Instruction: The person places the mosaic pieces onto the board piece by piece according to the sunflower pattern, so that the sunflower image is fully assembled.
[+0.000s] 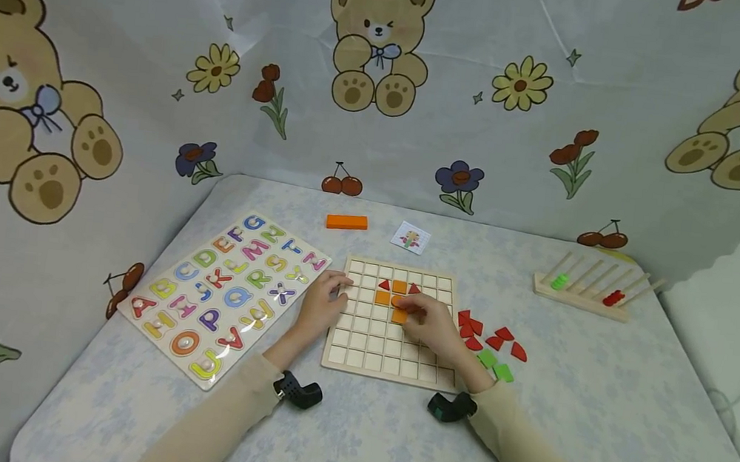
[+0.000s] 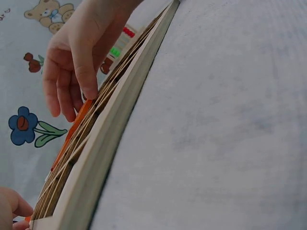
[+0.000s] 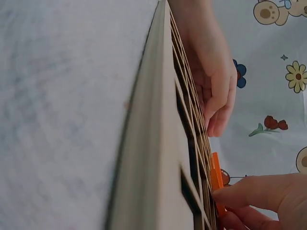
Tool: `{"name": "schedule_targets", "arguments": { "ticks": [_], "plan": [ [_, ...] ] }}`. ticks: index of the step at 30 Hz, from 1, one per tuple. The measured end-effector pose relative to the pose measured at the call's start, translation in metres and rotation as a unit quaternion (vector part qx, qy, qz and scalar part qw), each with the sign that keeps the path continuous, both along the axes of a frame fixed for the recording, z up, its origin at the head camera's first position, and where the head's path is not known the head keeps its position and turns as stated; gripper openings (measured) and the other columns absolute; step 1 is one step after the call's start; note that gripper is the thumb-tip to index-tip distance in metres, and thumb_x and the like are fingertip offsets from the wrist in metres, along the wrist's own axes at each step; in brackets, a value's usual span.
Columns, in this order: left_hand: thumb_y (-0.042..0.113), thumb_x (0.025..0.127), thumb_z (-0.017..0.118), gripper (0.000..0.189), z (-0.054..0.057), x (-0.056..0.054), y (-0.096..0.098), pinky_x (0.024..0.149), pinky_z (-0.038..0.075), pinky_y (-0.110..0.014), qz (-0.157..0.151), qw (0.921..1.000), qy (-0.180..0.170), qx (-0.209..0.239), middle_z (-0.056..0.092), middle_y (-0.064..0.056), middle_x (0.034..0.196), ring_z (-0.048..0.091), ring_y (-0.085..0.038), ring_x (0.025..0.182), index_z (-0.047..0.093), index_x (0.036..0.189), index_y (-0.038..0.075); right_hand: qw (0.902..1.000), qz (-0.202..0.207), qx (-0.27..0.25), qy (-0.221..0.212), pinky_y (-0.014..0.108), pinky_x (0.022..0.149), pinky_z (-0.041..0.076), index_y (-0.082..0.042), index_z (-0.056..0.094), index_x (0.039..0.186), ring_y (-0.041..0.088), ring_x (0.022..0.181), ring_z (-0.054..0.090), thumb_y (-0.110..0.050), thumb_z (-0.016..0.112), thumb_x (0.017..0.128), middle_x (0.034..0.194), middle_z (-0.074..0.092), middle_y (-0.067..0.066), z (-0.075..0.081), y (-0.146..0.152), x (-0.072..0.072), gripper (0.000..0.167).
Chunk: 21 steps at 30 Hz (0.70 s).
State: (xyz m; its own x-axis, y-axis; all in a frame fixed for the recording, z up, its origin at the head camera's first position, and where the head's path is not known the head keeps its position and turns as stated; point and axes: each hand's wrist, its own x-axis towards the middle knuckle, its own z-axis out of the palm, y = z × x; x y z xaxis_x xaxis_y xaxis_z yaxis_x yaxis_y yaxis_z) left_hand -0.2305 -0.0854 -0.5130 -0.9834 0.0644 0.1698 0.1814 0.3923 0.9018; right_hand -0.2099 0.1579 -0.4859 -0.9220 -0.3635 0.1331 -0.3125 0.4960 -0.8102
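Observation:
A wooden grid board (image 1: 357, 360) lies flat in front of me. On it sit several orange squares (image 1: 382, 298) and two red triangles (image 1: 384, 284), near the upper middle. My right hand (image 1: 431, 325) reaches over the grid from the right and pinches a small orange piece (image 1: 396, 302) among those squares, its thumb right at the piece in the right wrist view. My left hand (image 1: 321, 302) rests at the board's left edge, fingers loosely bent and fingertips touching the rim. Part of the grid is hidden under the right hand.
An alphabet puzzle board (image 1: 198, 352) lies to the left. Loose red pieces (image 1: 474, 343) and green squares (image 1: 502, 372) are right of the grid. Behind it are an orange block (image 1: 347, 222) and a picture card (image 1: 411, 238). A pegged wooden stand (image 1: 580, 299) is at the back right.

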Motion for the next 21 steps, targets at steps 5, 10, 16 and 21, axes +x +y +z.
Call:
{"name": "schedule_targets", "arguments": {
  "ticks": [5,10,16,21],
  "plan": [
    [0.000,0.089,0.059,0.027,-0.0028,-0.0013,0.0013,0.105,0.048,-0.043,0.003,0.9999,0.006,-0.010,0.058,-0.015,0.130,0.058,-0.029,0.122,0.070,0.113,0.001,1.0000,-0.006,0.000,0.002,0.038,0.093,0.054,0.000,0.069,0.116,0.031,0.110,0.065,0.007,0.066,0.085,0.120,0.069,0.015,-0.0004,-0.0027,-0.0007,0.032],
    [0.001,0.090,0.059,0.026,-0.0035,-0.0015,0.0004,0.106,0.048,-0.043,-0.002,1.0000,0.004,-0.008,0.058,-0.015,0.131,0.057,-0.030,0.123,0.070,0.114,0.002,0.9998,-0.010,-0.011,-0.013,0.045,0.097,0.053,0.000,0.069,0.116,0.032,0.112,0.065,0.007,0.068,0.084,0.121,0.068,0.016,-0.0022,-0.0035,-0.0020,0.032],
    [0.001,0.090,0.060,0.026,-0.0025,-0.0007,0.0011,0.105,0.048,-0.043,-0.001,1.0000,0.000,-0.008,0.058,-0.015,0.130,0.057,-0.030,0.121,0.070,0.114,0.001,0.9984,-0.046,-0.033,-0.005,0.050,0.096,0.053,-0.002,0.070,0.112,0.033,0.108,0.064,0.002,0.068,0.087,0.116,0.069,0.015,-0.0041,-0.0003,-0.0026,0.025],
    [0.001,0.090,0.060,0.025,-0.0017,-0.0010,0.0008,0.104,0.049,-0.043,0.000,0.9999,0.005,-0.012,0.058,-0.015,0.130,0.058,-0.030,0.121,0.071,0.113,0.001,0.9978,-0.062,-0.021,0.012,0.049,0.093,0.055,0.001,0.068,0.116,0.036,0.105,0.064,0.003,0.068,0.088,0.115,0.068,0.020,-0.0062,0.0040,-0.0063,0.028]
  ]
}}
